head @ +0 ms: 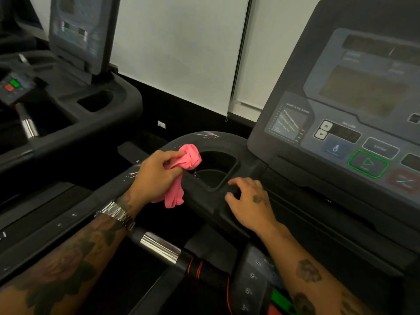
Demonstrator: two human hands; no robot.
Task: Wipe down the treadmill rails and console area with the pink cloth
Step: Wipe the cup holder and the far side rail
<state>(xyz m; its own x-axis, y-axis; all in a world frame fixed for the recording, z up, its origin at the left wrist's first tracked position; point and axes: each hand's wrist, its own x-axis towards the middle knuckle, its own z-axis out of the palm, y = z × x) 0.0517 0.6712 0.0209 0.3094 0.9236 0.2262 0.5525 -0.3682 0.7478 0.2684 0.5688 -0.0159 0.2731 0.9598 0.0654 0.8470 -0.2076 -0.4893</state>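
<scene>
The pink cloth [189,156] is bunched into a wad inside the left grip [156,176] — fingers and thumb curled tight round its middle, one lump poking out ahead of the knuckles and a loose tail hanging below the palm. Wadded like this, it likely gives a firm pad for pressing into curved plastic.

Just ahead of that grip lies the cup holder [218,169], and the lump of cloth meets its near-left rim. Beyond the grip, wet streaks [204,135] shine on the rim's far curve, so I judge this corner of the tray is the step in hand.

Across the cup holder from the left grip, the right grip [250,205] rests on the tray's ridge with fingers loosely bent, holding nothing — probably a brace for leaning in.

Further out past the right grip rises the console [354,123]. Below both wrists runs the chrome-banded rail [159,246].
</scene>
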